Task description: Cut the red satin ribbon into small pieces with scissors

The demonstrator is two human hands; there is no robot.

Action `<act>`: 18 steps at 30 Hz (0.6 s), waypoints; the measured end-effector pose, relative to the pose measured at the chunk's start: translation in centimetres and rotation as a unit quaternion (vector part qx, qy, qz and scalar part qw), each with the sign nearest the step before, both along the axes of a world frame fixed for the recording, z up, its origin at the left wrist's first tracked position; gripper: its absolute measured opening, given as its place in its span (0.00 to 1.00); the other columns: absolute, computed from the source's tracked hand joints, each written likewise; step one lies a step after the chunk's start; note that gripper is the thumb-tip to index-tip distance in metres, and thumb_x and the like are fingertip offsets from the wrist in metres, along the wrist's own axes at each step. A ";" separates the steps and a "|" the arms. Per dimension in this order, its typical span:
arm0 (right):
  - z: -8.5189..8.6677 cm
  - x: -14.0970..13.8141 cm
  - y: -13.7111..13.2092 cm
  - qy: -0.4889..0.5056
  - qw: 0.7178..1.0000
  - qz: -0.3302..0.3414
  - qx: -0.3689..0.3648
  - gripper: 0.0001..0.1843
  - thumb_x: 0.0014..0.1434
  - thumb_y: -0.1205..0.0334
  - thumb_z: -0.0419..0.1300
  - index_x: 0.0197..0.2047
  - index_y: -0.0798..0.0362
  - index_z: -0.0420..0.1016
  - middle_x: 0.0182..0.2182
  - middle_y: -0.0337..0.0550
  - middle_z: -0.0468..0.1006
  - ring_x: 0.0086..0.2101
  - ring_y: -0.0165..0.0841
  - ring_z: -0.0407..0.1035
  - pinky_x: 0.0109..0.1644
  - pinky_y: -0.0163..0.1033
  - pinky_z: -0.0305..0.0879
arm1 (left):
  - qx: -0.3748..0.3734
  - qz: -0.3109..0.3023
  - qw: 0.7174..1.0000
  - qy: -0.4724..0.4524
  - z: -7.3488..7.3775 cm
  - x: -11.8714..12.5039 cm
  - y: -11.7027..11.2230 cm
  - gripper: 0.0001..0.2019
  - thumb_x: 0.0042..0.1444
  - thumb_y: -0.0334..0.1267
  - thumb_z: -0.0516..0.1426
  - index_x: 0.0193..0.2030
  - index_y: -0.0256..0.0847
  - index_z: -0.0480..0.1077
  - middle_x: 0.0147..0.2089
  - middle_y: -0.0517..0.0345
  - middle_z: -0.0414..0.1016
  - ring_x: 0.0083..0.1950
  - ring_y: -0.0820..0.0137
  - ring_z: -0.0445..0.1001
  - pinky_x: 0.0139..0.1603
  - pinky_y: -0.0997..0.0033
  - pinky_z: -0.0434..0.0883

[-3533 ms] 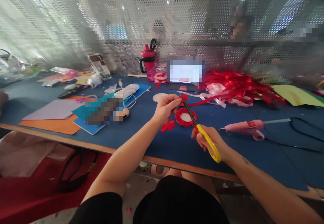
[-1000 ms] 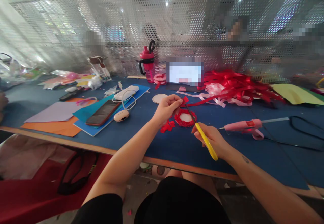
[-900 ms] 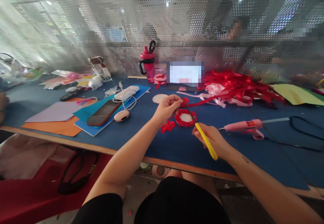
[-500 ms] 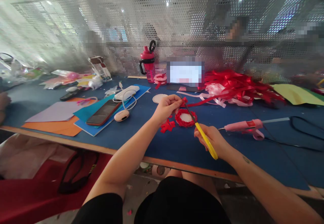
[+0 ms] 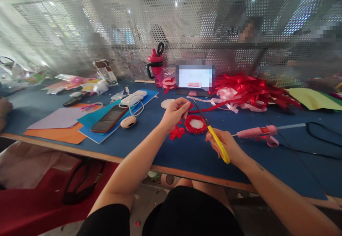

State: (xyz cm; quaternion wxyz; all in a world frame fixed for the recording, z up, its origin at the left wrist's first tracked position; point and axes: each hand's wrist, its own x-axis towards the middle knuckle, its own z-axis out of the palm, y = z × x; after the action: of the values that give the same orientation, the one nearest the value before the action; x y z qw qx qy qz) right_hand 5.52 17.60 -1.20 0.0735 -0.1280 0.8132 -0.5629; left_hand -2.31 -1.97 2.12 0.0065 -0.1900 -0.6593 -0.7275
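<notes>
My left hand (image 5: 175, 111) is closed in a pinch on a small piece of red ribbon (image 5: 190, 105) held just above the blue table. My right hand (image 5: 226, 147) grips yellow-handled scissors (image 5: 213, 136), whose dark blades point up and left toward the ribbon. Between my hands on the table lies a round red ribbon rosette with a white centre (image 5: 196, 124). A few cut red ribbon bits (image 5: 176, 132) lie to its left. A long red ribbon strand (image 5: 213, 108) runs from the pinched end to the pile at the back.
A pink glue gun (image 5: 259, 132) with a black cord lies to the right. A heap of red and pink ribbons (image 5: 248, 92), a pink bottle (image 5: 156, 68), a phone (image 5: 109, 118) on coloured paper sheets and a white mouse (image 5: 128, 121) stand around. Mesh wall behind.
The scissors' blades have drawn slightly right, away from the ribbon end. My left hand has shifted a little and still pinches the red ribbon.
</notes>
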 end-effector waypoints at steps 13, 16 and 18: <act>-1.0 -1.0 0.2 0.027 0.994 -0.073 -0.079 0.18 0.53 0.45 0.60 0.34 0.52 0.65 0.14 0.29 0.61 0.12 0.24 0.57 0.13 0.29 0.59 | -0.179 -0.328 0.927 -0.025 -0.2 2.1 1.1 0.07 0.60 0.40 0.53 0.41 0.40 0.61 0.24 0.64 0.65 0.23 0.79 0.63 0.23 0.80 0.62; -0.9 -0.9 0.4 0.047 0.996 -0.051 -0.051 0.16 0.56 0.47 0.58 0.32 0.52 0.65 0.14 0.30 0.62 0.12 0.25 0.58 0.14 0.30 0.59 | -0.204 -0.329 0.922 -0.017 -0.5 2.7 1.5 0.06 0.60 0.39 0.52 0.39 0.41 0.59 0.23 0.65 0.66 0.22 0.79 0.64 0.22 0.80 0.62; -0.7 -0.8 0.4 0.057 0.997 -0.041 -0.043 0.15 0.57 0.47 0.57 0.32 0.52 0.64 0.15 0.30 0.62 0.12 0.25 0.59 0.14 0.31 0.59 | -0.206 -0.303 0.930 -0.018 -0.5 2.6 1.5 0.07 0.59 0.40 0.53 0.40 0.41 0.59 0.23 0.64 0.68 0.20 0.79 0.64 0.21 0.80 0.62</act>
State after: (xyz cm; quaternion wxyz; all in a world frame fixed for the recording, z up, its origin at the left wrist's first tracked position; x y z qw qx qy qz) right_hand 4.68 18.05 -1.94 -0.0019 -0.1296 0.7959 -0.5914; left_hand 0.34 -0.42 1.60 -0.2651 -0.3648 -0.7060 -0.5461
